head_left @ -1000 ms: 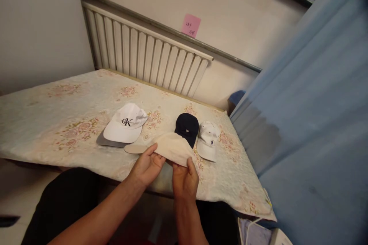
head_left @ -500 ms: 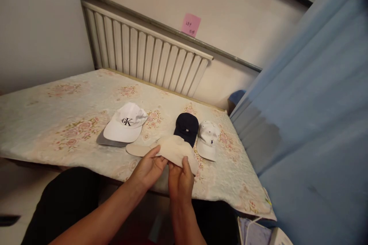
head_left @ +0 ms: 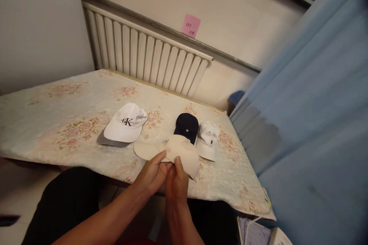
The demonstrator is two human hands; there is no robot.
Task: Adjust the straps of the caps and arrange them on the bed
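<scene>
Both forearms reach forward, the left hand [head_left: 152, 174] and right hand [head_left: 176, 182] pressed side by side, fingers pinching the beige cap [head_left: 172, 151] at the near edge of the floral surface [head_left: 57, 122]. Beyond lie a white "CK" cap [head_left: 126, 126], a navy cap [head_left: 186, 125] and a white cap [head_left: 207, 139].

— what are the hands on?
— left hand [head_left: 151, 174] and right hand [head_left: 176, 183] both pinch the near edge of a beige cap [head_left: 175, 152], its brim pointing left.
— and behind it?
— a navy cap [head_left: 186, 126], a small white cap [head_left: 208, 138] just beside it, and a white logo cap [head_left: 126, 124] further left, all on the floral tablecloth [head_left: 57, 122].
</scene>
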